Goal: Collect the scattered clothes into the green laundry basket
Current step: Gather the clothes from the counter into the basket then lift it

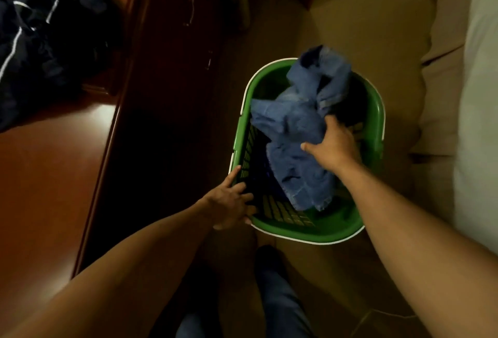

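The green laundry basket (pixel 310 229) with a white rim stands on the floor in front of me. A blue denim garment (pixel 299 122) is bunched inside it and sticks up over the far rim. My right hand (pixel 332 146) grips the denim from above, fingers closed in the cloth. My left hand (pixel 231 200) holds the basket's near left rim, fingers curled over the edge. Something dark lies at the basket's bottom, too dim to identify.
A dark garment with white stripes (pixel 40 41) lies on a reddish wooden surface at the left. A dark wooden cabinet front (pixel 167 95) stands beside the basket. A bed with beige bedding (pixel 444 81) and a white cover runs along the right. My legs are below.
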`<state>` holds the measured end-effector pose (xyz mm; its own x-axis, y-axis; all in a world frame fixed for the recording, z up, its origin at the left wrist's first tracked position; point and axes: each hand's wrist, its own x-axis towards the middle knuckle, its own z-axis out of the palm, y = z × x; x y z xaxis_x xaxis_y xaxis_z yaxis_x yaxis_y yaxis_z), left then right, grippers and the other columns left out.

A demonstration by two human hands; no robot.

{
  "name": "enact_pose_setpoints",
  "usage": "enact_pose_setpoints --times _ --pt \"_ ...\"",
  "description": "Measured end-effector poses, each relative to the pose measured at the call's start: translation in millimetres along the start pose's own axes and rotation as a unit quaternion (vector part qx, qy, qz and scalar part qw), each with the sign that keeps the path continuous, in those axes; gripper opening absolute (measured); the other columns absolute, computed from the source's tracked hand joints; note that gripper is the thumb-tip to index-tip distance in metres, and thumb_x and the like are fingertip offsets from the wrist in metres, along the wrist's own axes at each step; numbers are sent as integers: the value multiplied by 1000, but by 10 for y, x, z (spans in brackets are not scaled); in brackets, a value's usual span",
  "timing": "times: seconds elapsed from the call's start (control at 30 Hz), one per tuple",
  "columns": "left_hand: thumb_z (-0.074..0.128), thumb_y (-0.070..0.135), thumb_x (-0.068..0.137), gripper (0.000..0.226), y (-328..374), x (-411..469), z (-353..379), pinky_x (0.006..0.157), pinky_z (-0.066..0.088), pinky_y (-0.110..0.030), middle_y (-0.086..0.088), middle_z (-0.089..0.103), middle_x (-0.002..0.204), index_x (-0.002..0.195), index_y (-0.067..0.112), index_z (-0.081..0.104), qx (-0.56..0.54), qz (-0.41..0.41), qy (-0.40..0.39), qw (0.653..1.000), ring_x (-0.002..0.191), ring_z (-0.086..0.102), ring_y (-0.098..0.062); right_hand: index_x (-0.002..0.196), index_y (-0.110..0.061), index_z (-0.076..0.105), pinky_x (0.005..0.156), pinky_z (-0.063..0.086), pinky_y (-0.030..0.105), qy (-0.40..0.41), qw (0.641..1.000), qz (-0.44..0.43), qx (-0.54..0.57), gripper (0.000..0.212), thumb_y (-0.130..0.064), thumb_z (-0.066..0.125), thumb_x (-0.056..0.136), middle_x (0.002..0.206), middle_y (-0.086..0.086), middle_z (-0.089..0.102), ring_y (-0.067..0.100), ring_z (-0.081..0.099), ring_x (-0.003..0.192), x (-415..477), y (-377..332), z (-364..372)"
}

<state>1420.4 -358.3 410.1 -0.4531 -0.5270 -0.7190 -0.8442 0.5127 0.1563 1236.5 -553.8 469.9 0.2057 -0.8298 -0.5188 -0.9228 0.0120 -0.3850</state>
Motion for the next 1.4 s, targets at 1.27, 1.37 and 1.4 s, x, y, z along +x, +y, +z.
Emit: enact_pose_setpoints --times 1.27,1.37,1.4 --pt "55 38 99 43 5 -1975 -478 120 27 -52 0 39 156 142 37 50 -362 -324 364 795 147 31 -23 156 -35 26 112 39 43 -164 966 -199 -5 72 -46 62 95 157 3 39 28 38 142 -1597 -1610 57" --pt "57 34 99 44 -16 -2739 -286 120 28 -46 0 38 157 142 34 51 -375 -387 412 735 146 31 -23 157 -34 26 112 38 40 -176 952 -251 6 72 -43 63 96 156 4 40 26 40 141 -1967 -2226 161" --pt "58 33 99 43 -21 -2983 -191 119 30 -44 -1 39 156 141 34 52 -380 -407 428 712 145 33 -24 157 -33 27 112 38 39 -181 946 -270 8 71 -42 63 96 156 4 40 26 40 141 -2088 -2429 212"
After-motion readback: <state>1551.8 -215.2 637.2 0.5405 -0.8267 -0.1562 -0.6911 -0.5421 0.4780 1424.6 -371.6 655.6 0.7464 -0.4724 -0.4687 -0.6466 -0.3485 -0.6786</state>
